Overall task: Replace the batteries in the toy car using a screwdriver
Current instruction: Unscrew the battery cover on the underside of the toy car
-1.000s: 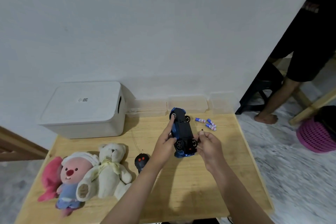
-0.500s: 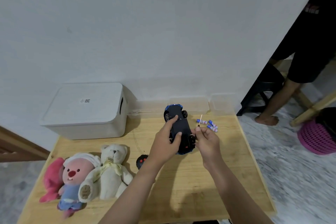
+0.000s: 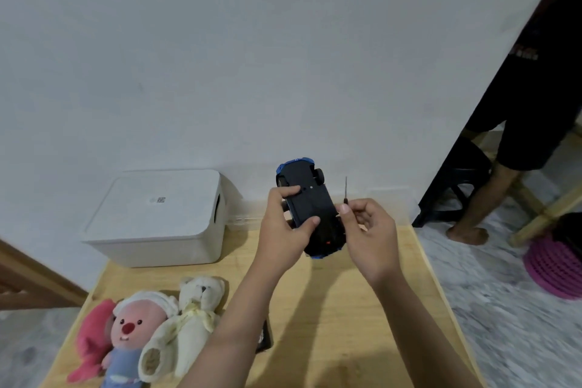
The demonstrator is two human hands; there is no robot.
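My left hand grips a blue toy car lifted above the wooden table, its black underside turned toward me and its nose pointing up and away. Just to the car's right, my right hand pinches a thin screwdriver between thumb and fingers, the shaft pointing straight up and not touching the car. The loose batteries are hidden behind my hands.
A white lidded box stands at the table's back left. Two plush toys, pink and cream, lie front left. A black remote peeks out beside my left forearm. A person's leg and a pink basket are on the right.
Both hands have risen, lifting the car higher above the table. The screwdriver shaft now stands upright beside the car. The batteries on the table have gone out of sight behind my hands.
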